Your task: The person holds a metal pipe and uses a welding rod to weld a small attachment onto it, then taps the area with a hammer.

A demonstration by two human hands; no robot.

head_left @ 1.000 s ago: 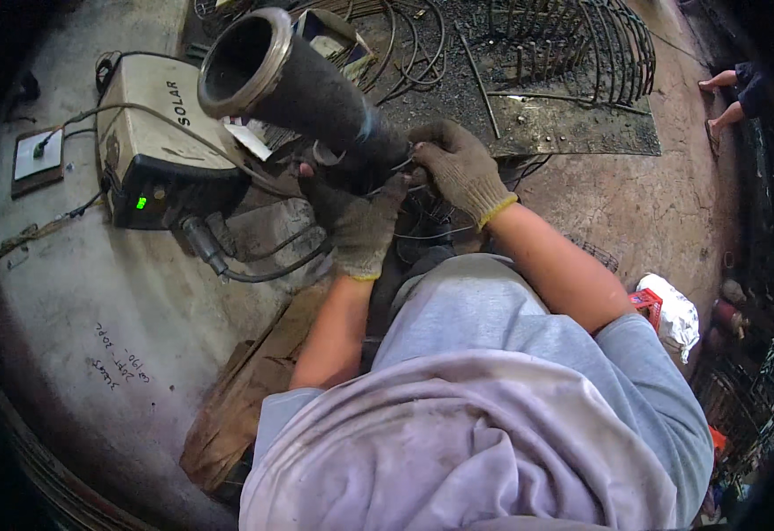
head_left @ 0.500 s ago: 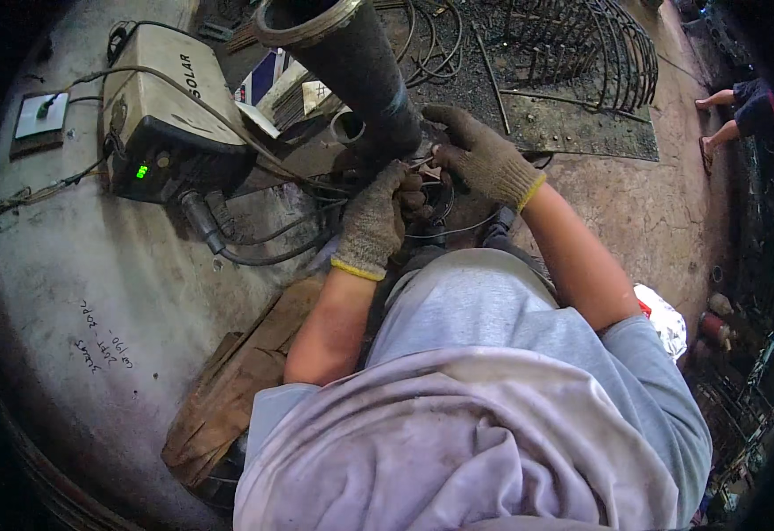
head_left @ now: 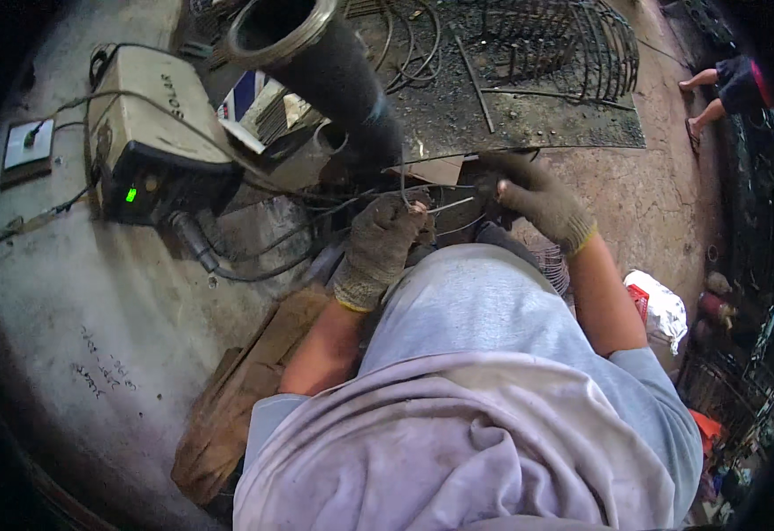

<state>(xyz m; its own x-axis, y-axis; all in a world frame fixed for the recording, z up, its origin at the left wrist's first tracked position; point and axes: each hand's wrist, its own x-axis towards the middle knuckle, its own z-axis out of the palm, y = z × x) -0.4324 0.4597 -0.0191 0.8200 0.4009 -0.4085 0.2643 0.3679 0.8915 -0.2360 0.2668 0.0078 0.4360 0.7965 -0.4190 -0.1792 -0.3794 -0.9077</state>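
My left hand (head_left: 376, 250), in a dirty knitted glove with a yellow cuff, is closed round thin metal rods. One light rod (head_left: 452, 206) sticks out toward the right and another thin dark rod (head_left: 403, 173) points up. My right hand (head_left: 546, 202), gloved alike with a bare thumb tip, hovers a short way to the right. Its fingers are partly curled and apart from the thumb, with nothing visible between them. Beyond both hands a dark flanged pipe (head_left: 329, 75) stands tilted. A flat brown piece (head_left: 436, 170) lies near its lower end.
At left a beige and black welding machine (head_left: 157, 124) stands with thick cables (head_left: 268, 265). A wall socket (head_left: 29, 142) is beside it. Bent steel bars (head_left: 573, 44) and a flat plate (head_left: 573, 128) lie ahead. Another person's legs (head_left: 705, 106) show far right. A white bag (head_left: 661, 310) sits at right.
My hands have drawn apart: the right has moved right and down, the left slightly down. Both have come away from the pipe's lower end. The thin rods now show clearly in my left hand.
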